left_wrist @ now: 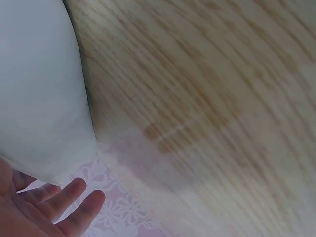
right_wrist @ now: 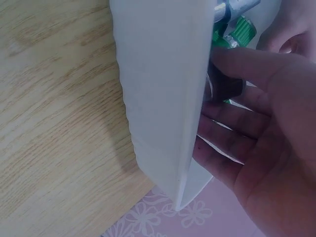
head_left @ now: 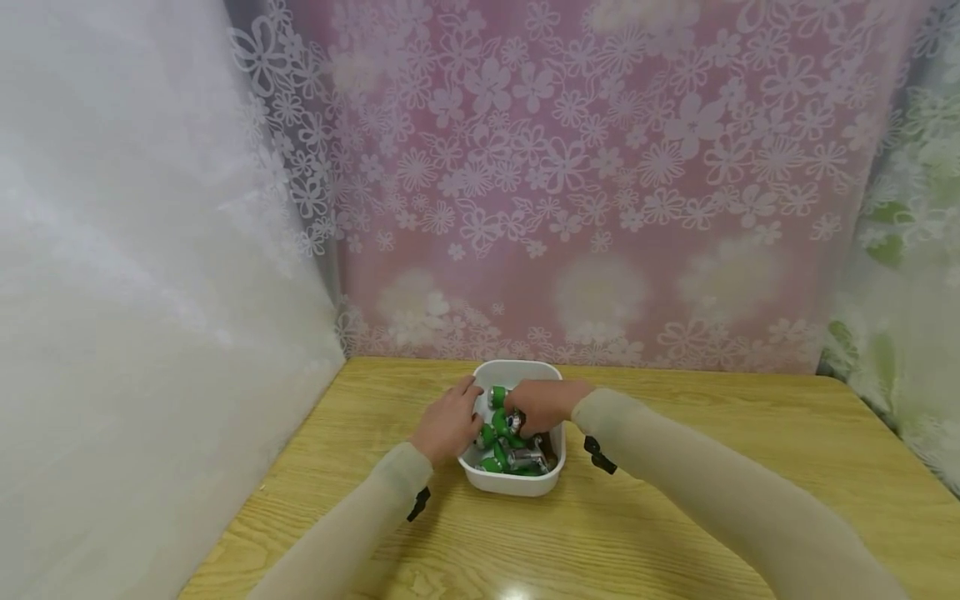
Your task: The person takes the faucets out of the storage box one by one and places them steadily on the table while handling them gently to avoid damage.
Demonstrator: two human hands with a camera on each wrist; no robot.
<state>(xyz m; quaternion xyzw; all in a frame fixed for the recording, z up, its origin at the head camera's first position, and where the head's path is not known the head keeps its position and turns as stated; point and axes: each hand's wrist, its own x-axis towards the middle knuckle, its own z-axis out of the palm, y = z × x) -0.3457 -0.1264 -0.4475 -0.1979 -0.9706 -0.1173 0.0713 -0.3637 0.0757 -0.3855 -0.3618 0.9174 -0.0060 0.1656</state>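
Note:
A white plastic bin stands on the table, holding several green-and-silver fittings with ribbed green parts. My right hand reaches over the bin's right side. In the right wrist view, its thumb and fingers are around a dark cylindrical piece just inside the wall; a ribbed green cap shows beyond. My left hand rests at the bin's left rim. In the left wrist view, the left hand's fingers look loosely extended beside the white wall, partly hidden by it.
The wood-grain table extends around the bin. Behind it hangs a pink flowered curtain. A pale sheet borders the left side, and a leaf-patterned one the right. Black straps circle both wrists.

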